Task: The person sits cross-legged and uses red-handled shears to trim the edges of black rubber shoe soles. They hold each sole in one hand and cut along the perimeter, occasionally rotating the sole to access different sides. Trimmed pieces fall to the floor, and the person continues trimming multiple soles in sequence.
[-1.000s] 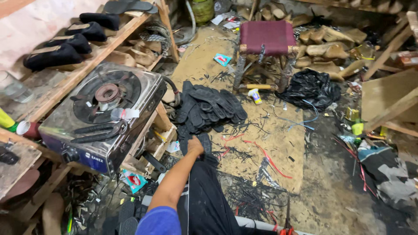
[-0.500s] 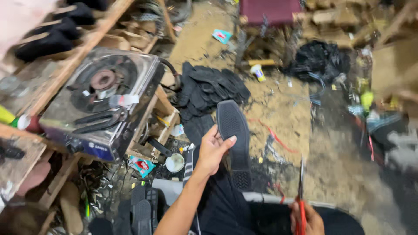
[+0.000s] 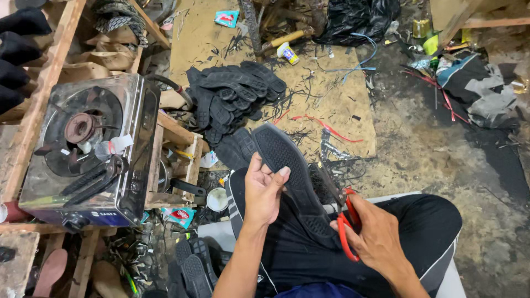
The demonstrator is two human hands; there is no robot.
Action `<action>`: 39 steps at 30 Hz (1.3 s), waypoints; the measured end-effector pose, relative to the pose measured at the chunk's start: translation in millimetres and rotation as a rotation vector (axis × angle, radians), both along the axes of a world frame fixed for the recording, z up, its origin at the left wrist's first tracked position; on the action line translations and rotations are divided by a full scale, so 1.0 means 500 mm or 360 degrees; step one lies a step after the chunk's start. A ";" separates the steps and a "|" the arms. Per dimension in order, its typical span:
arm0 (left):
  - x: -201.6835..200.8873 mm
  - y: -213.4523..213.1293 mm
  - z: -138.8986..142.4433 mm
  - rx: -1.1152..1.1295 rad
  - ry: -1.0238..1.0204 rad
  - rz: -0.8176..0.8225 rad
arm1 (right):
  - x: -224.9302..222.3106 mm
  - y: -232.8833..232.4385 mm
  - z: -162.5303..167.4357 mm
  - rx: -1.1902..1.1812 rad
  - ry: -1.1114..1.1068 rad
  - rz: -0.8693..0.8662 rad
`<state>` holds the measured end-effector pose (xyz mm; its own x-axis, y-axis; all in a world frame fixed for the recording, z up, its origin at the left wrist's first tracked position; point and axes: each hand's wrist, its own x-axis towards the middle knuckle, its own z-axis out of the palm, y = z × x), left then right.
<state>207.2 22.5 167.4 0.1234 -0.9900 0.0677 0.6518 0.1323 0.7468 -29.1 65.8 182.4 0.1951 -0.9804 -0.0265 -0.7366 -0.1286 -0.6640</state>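
My left hand grips the black shoe sole over my lap, its length running away up-left; my right hand clasps red scissors against its near right edge.

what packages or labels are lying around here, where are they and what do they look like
Flat teal and red packet: on the cardboard sheet at top, rectangular.
Small white tube-shaped container with yellow and blue print: on the cardboard near the wooden legs.
Red and teal crumpled wrapper: on the floor under the silver gas stove.
Dark blue label strip: along the stove's front edge.
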 end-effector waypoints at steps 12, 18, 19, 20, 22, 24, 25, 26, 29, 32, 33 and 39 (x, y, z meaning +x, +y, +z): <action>-0.055 0.017 -0.028 0.0001 -0.0038 -0.0081 | -0.010 -0.025 0.048 -0.0495 0.0087 0.0071; -0.050 0.022 -0.024 -0.0017 -0.0117 -0.0080 | -0.020 -0.021 0.049 -0.0412 0.0176 0.0079; -0.047 0.021 -0.021 -0.0026 -0.0144 -0.0079 | -0.022 -0.021 0.048 -0.0423 0.0162 0.0089; -0.044 0.021 -0.018 -0.0014 -0.0155 -0.0091 | -0.026 -0.021 0.046 -0.0435 0.0148 0.0099; -0.035 0.020 -0.008 0.0011 -0.0181 -0.0114 | -0.032 -0.019 0.044 -0.0402 0.0156 0.0108; -0.023 0.017 0.004 0.0054 -0.0146 -0.0117 | -0.037 -0.017 0.043 -0.0321 0.0203 0.0104; -0.022 0.016 0.011 0.0075 -0.0128 -0.0115 | -0.044 -0.017 0.044 -0.0277 0.0190 0.0125; -0.015 0.013 0.016 0.0000 -0.0132 -0.0085 | -0.043 -0.015 0.044 -0.0230 0.0177 0.0151; 0.005 0.009 0.030 -0.0127 -0.0158 0.0009 | -0.034 -0.005 0.046 -0.0139 0.0052 0.0225; 0.011 0.011 0.033 -0.0090 -0.0165 0.0065 | -0.018 -0.005 0.049 -0.0208 -0.0003 0.0242; 0.008 0.015 0.032 -0.0091 -0.0148 0.0066 | -0.013 -0.001 0.050 -0.0241 -0.0001 0.0235; -0.032 0.041 0.012 0.0011 -0.0085 0.0017 | 0.014 -0.002 0.063 -0.0419 0.0048 0.0156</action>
<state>191.3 43.1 173.6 0.1306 -0.9891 0.0675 0.6095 0.1338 0.7814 -22.0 64.7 214.1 0.2922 -0.9308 0.2194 -0.7308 -0.3653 -0.5765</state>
